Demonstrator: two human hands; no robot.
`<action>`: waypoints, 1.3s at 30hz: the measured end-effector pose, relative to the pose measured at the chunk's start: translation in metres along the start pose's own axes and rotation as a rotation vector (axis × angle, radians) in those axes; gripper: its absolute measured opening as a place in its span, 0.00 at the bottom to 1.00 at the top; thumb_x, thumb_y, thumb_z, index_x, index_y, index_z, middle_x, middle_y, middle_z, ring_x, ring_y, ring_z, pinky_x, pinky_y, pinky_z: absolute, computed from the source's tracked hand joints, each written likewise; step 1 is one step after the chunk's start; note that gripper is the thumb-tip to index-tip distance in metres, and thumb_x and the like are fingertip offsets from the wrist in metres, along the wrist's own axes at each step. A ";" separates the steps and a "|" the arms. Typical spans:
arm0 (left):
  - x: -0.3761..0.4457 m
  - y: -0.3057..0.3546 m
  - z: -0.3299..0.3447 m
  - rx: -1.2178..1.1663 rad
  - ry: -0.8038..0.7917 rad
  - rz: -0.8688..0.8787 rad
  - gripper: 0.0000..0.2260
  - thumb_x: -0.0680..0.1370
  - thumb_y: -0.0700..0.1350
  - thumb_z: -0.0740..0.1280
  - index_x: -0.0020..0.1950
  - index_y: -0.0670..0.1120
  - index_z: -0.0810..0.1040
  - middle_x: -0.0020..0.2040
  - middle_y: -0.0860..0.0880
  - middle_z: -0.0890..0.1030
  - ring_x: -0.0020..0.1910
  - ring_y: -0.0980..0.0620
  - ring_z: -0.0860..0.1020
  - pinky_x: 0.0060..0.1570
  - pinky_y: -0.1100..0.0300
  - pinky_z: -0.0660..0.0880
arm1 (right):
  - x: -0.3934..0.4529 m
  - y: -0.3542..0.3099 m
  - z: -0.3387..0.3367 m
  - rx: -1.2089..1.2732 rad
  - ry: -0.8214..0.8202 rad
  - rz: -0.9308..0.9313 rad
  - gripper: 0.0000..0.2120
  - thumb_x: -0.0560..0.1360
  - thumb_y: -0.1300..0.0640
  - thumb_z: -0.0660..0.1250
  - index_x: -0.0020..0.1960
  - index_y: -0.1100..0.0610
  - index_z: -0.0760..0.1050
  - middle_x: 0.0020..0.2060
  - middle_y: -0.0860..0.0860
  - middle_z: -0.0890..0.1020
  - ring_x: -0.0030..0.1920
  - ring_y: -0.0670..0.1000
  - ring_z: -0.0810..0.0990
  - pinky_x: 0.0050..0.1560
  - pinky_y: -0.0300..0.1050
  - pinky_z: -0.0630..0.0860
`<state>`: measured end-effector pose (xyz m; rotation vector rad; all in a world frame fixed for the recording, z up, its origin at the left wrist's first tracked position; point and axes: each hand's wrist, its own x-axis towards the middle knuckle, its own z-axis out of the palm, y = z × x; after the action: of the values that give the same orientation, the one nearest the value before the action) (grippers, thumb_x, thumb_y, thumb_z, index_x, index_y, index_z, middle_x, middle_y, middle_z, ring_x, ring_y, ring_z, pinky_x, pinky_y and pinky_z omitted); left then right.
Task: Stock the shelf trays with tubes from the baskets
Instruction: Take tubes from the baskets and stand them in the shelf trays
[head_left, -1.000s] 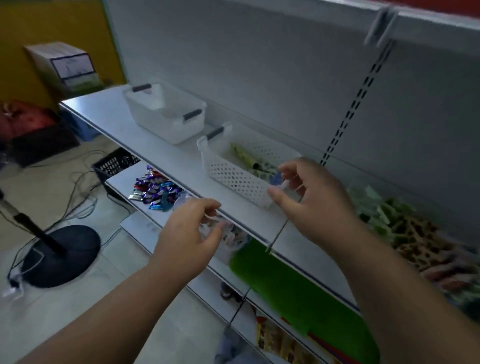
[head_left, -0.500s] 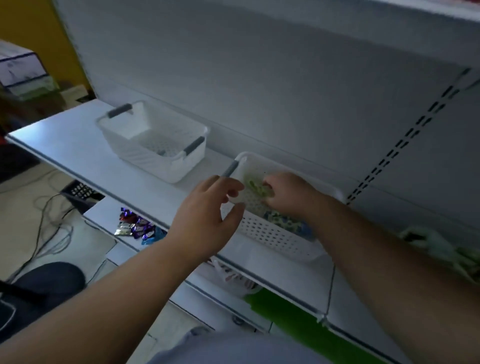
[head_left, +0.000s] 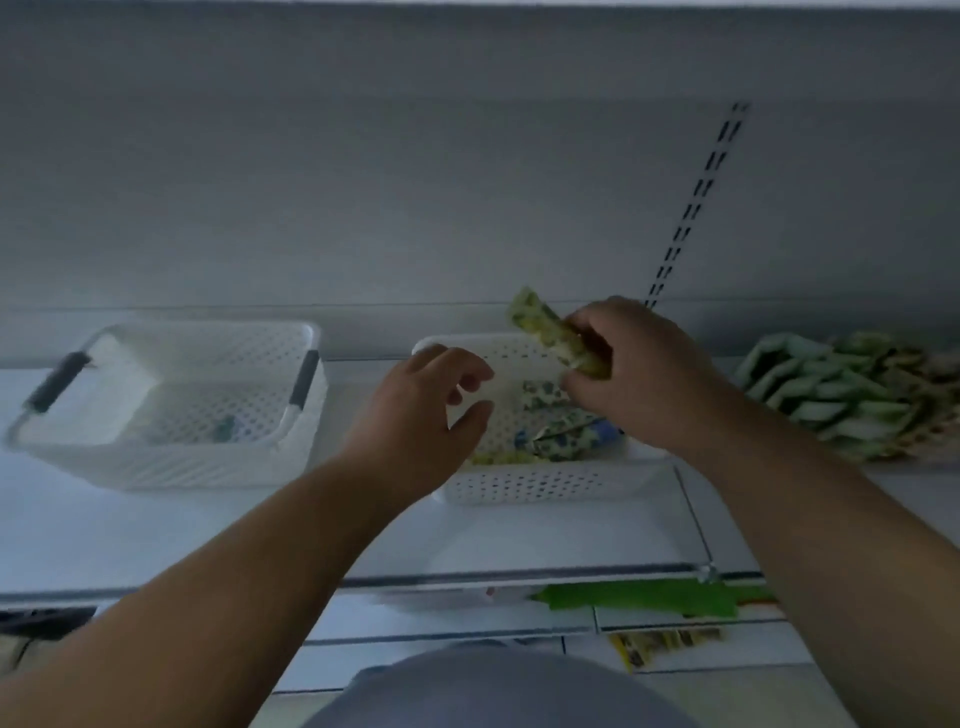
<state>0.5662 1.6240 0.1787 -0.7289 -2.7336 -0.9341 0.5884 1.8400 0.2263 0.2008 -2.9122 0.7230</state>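
Note:
A white perforated basket (head_left: 540, 486) stands on the shelf in front of me, with a few green and blue patterned tubes (head_left: 558, 439) lying inside. My right hand (head_left: 644, 374) grips a green-yellow tube (head_left: 545, 330) and holds it tilted above the basket's back rim. My left hand (head_left: 421, 415) hovers over the basket's left end, fingers loosely curled and holding nothing. A second white basket (head_left: 166, 457) with dark handles sits to the left; a small dark item lies on its bottom.
A pile of green tubes (head_left: 852, 400) lies on the shelf to the right. The white shelf (head_left: 182, 535) has a clear front rail. Below are lower shelves with a green packet (head_left: 644, 597) and a yellow packet (head_left: 665, 642). A grey back panel rises behind.
My right hand reached into the near basket and has lifted a green-yellow tube out. My left hand moved from below the shelf edge to the basket's left end. The view swung to face the shelf.

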 end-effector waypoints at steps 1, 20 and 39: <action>0.009 0.000 0.002 0.029 -0.060 0.017 0.09 0.75 0.50 0.69 0.55 0.57 0.76 0.48 0.61 0.75 0.43 0.65 0.74 0.36 0.76 0.67 | -0.012 -0.003 -0.006 0.069 0.062 0.042 0.13 0.71 0.56 0.71 0.54 0.50 0.74 0.45 0.47 0.74 0.42 0.45 0.74 0.40 0.42 0.72; 0.064 -0.001 0.039 0.395 -0.675 0.150 0.13 0.75 0.52 0.67 0.60 0.52 0.77 0.54 0.52 0.78 0.50 0.52 0.75 0.50 0.55 0.75 | -0.076 0.003 0.012 0.482 0.289 0.302 0.13 0.73 0.55 0.70 0.54 0.47 0.71 0.40 0.42 0.79 0.39 0.40 0.77 0.38 0.35 0.73; -0.032 0.265 0.139 -0.522 -0.115 0.086 0.16 0.72 0.51 0.73 0.54 0.57 0.70 0.44 0.57 0.76 0.36 0.58 0.75 0.37 0.63 0.74 | -0.264 0.129 -0.107 0.579 0.525 0.422 0.05 0.74 0.48 0.67 0.49 0.44 0.73 0.39 0.50 0.80 0.41 0.54 0.80 0.44 0.61 0.78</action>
<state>0.7264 1.8781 0.1997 -0.9968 -2.5350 -1.6576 0.8374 2.0291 0.2187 -0.4910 -2.1969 1.4185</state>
